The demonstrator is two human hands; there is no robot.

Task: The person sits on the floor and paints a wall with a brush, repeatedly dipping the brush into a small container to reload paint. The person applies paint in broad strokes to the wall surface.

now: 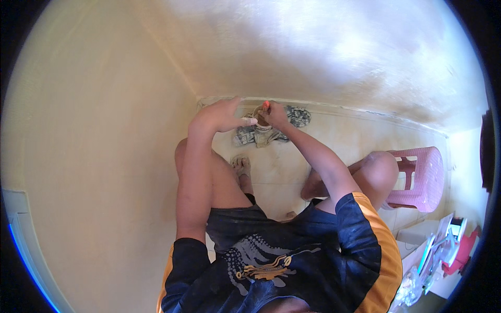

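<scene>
My right hand (pixel 275 116) is closed around the orange-red handle (pixel 266 105) of a tool over a small round tub (pixel 263 126) of brownish material; the tool's working end is hidden. My left hand (pixel 222 116) is held at the tub's left side, fingers apart, its thumb reaching to the rim; whether it touches cannot be told. The thumb has a pale coating. Beneath and around the tub lies a crumpled patterned cloth (pixel 244 135) in black and grey on the tiled floor.
Plastered walls (pixel 129 117) meet in a corner close ahead and to the left. A pink plastic stool (pixel 428 180) lies on its side or stands at the right, beside my knee. Behind it are an open cardboard box (pixel 420 231), clear plastic bags (pixel 409 287) and a red cloth-like item (pixel 464 252).
</scene>
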